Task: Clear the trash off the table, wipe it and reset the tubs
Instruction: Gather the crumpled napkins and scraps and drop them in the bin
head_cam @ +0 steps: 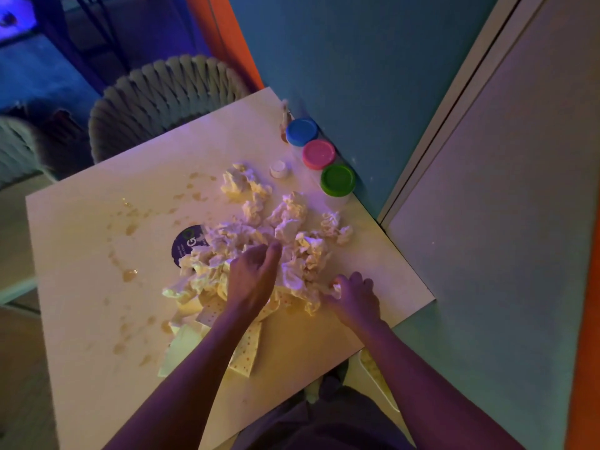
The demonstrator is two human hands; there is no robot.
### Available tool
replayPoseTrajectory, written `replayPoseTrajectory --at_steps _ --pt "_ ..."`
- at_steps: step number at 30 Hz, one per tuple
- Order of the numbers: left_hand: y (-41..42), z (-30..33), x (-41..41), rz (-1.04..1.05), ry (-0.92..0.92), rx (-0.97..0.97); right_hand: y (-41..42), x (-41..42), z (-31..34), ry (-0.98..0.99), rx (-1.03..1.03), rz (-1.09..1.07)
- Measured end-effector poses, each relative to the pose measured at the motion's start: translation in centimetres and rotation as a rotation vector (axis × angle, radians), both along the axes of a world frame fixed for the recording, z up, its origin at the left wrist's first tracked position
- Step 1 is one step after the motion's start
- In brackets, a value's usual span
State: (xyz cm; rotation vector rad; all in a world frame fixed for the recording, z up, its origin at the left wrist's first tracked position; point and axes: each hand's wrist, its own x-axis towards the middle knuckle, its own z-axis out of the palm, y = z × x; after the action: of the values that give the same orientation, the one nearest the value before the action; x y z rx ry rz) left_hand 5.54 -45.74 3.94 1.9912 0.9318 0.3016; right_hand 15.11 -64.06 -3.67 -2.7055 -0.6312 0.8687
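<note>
Trash: crumpled white paper napkins heaped on pale square tabletop — uncleared.
Hands: left, right — both gripping napkins.
Left: wiping, tubs.

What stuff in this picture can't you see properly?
Head view only:
- Dark round label: half covered by the crumpled paper pile, print too small to read.
- What is inside the blue tub, pink tub and green tub: lids hide it.
- Left hand fingertips: buried in paper.
</note>
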Motion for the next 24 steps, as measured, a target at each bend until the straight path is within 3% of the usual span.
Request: replayPoseTrajectory --at_steps 4,7,12,18,24 --pt "0.1 -0.8 0.5 -0.179 0.157 0.266 -0.1 -0.7 -0.4 -0.009 0.079 -0.068" --pt "-0.8 -1.0 0.5 -0.436 0.199 0.244 -0.2 -0.9 -0.4 -0.026 0.16 -0.151" --pt "-3.7 -2.7 -0.3 -0.862 0.538 0.522 0.2 -0.3 1.0 0.024 0.355 -0.337" --pt "-4.5 -3.8 -0.4 -0.87 0.568 0.626 0.8 0.8 3.4 0.071 0.378 -0.409" --pt "-4.0 -3.3 -0.9 -0.76 0.301 0.531 2.5 2.0 4.1 -0.006 0.306 -0.289"
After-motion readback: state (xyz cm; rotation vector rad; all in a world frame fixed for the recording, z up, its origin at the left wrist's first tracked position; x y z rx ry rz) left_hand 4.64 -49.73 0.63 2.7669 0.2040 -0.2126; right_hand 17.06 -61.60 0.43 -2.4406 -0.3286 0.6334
